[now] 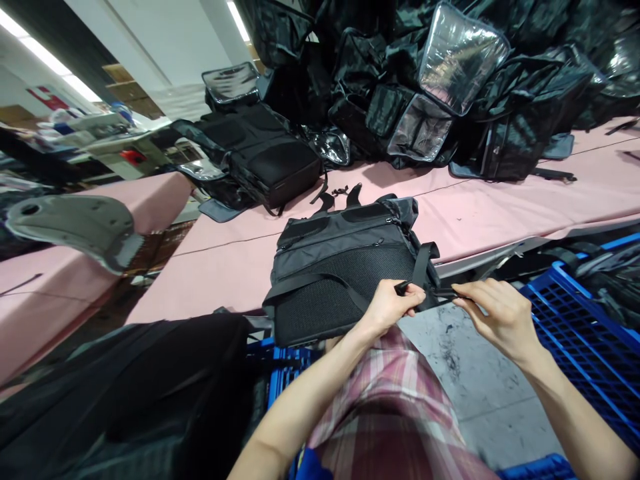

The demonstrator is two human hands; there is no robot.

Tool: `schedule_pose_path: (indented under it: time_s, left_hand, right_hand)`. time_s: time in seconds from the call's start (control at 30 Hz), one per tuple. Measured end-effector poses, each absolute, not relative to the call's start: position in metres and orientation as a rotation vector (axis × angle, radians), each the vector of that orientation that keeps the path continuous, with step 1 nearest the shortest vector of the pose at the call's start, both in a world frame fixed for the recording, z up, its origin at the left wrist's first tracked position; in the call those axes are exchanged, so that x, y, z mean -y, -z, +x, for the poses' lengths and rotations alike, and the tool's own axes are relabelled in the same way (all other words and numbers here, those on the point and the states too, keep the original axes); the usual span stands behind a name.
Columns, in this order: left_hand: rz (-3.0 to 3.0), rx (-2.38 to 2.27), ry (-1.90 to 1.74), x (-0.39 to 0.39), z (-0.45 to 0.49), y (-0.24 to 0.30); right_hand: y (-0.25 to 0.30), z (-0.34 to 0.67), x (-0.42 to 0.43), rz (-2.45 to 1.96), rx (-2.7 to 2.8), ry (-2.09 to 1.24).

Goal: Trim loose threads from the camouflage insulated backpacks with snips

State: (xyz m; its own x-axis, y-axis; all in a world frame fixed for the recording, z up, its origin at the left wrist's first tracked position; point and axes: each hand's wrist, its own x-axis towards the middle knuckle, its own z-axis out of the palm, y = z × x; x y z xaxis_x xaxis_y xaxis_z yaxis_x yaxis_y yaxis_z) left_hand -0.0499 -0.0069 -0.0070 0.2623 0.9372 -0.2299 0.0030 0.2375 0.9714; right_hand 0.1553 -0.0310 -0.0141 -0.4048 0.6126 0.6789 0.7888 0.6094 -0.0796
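Observation:
A black backpack point(345, 267) lies at the front edge of the pink table, its mesh side up and its straps loose. At its right lower corner my left hand point(393, 303) is closed around a black strap point(401, 288). My right hand point(493, 313) pinches the other end of a short dark strap piece point(443, 293), a little to the right of the bag. The strap stretches between both hands, over the gap beside the table. Whether a buckle sits inside my left fingers is hidden.
Black bags with clear plastic panels pile up point(400, 100) along the back of the pink table point(225, 273). One black backpack point(270, 160) lies behind at left. A blue crate point(590, 333) stands at right; a large black bag point(125, 393) fills the lower left.

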Motion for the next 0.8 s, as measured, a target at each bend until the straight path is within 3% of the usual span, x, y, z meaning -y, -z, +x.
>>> schedule_pose_path:
  time_s: [0.2, 0.47, 0.8]
  left_hand:
    - [1.121, -1.084, -0.842, 0.005, -0.049, 0.010]
    - [1.113, -1.026, -0.779, 0.000, -0.052, 0.015]
    - [1.110, -1.015, -0.771, 0.000, -0.051, 0.021]
  right_hand:
    - [0.014, 0.153, 0.032, -1.090, 2.222, 0.437]
    - [0.016, 0.156, 0.029, -1.033, 2.226, 0.260]
    - [0.021, 0.157, 0.031, -1.086, 2.240, 0.286]
